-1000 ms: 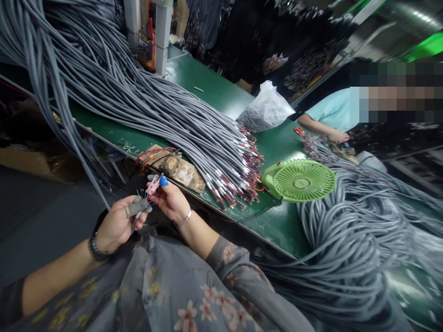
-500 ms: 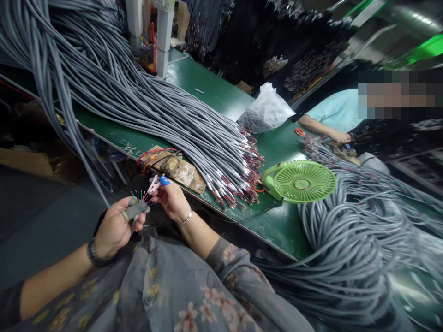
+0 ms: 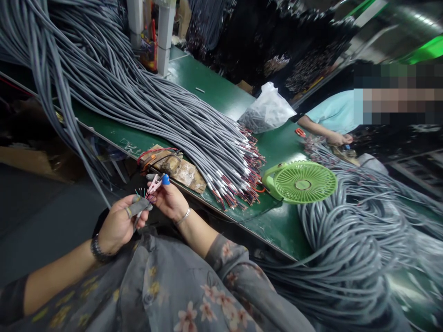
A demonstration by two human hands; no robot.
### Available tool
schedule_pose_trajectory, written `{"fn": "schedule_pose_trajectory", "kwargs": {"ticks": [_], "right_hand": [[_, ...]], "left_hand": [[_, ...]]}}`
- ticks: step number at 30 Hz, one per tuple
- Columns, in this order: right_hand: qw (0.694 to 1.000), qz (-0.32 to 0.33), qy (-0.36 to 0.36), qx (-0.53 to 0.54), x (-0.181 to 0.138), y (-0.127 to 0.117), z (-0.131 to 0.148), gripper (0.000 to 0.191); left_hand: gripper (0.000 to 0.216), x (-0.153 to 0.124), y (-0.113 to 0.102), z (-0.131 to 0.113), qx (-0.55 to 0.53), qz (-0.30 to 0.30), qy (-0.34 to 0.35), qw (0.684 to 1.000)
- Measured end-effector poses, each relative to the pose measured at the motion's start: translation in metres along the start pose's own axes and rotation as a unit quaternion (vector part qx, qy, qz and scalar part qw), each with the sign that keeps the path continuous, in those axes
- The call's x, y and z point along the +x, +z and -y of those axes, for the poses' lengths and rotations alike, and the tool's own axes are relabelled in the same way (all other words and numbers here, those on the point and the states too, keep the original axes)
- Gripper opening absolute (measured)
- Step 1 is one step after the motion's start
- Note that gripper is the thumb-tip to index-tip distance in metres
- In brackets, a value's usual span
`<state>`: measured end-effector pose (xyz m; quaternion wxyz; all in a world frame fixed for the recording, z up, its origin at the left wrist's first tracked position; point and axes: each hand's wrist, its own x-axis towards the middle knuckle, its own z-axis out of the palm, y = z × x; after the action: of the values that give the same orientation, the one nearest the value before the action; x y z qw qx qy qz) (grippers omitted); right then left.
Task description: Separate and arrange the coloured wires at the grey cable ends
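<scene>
My left hand (image 3: 122, 220), with grey coverings on its fingers, is closed on the end of a grey cable. Thin coloured wires (image 3: 141, 191) in green, red and other colours fan out above its fingertips. Close beside it, my right hand (image 3: 170, 202) has a blue cover (image 3: 165, 179) on one fingertip and pinches a pale pink clip (image 3: 154, 184). The clip sits right by the wires; whether it grips one is too small to tell. Both hands are just off the bench's front edge, above my lap.
Grey cables (image 3: 148, 101) with stripped ends lie across the green bench (image 3: 194, 74). A taped cardboard piece (image 3: 183, 173), a green fan (image 3: 302, 183), a clear bag (image 3: 268, 110) and coiled cables (image 3: 349, 230) are nearby. A co-worker's hand (image 3: 338, 138) works at the far right.
Both hands have shifted very slightly, the left a little to the right and closer to the right hand. Each keeps its hold. The co-worker's hands have moved a little.
</scene>
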<state>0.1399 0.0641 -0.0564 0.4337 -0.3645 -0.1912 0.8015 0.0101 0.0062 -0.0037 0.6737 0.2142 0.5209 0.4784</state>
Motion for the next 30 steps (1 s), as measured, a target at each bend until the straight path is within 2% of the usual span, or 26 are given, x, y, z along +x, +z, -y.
{"fn": "schedule_pose_trajectory", "kwargs": {"ticks": [5, 10, 13, 17, 23, 30], "right_hand": [[0.999, -0.023, -0.015, 0.020, 0.001, 0.005, -0.002, 0.044], [1.000, -0.006, 0.014, 0.009, -0.005, 0.005, 0.002, 0.053], [1.000, 0.007, 0.016, 0.007, -0.008, 0.004, 0.004, 0.048], [0.999, 0.011, -0.018, -0.035, -0.009, 0.002, 0.001, 0.037], [0.999, 0.005, -0.025, -0.044, -0.008, 0.001, 0.000, 0.040], [0.999, -0.013, -0.027, -0.020, -0.007, 0.002, 0.000, 0.037]], "left_hand": [[0.029, 0.002, -0.002, 0.003, 0.006, 0.015, 0.009, 1.000], [0.029, -0.002, -0.008, 0.006, 0.012, 0.016, 0.025, 0.999], [0.027, -0.007, -0.012, 0.007, 0.016, 0.013, 0.035, 0.999], [0.028, -0.008, -0.011, 0.006, 0.006, -0.004, 0.038, 0.999], [0.023, -0.003, -0.002, 0.002, -0.009, -0.029, 0.027, 0.999], [0.023, 0.001, -0.003, 0.006, -0.002, -0.031, 0.022, 0.999]]}}
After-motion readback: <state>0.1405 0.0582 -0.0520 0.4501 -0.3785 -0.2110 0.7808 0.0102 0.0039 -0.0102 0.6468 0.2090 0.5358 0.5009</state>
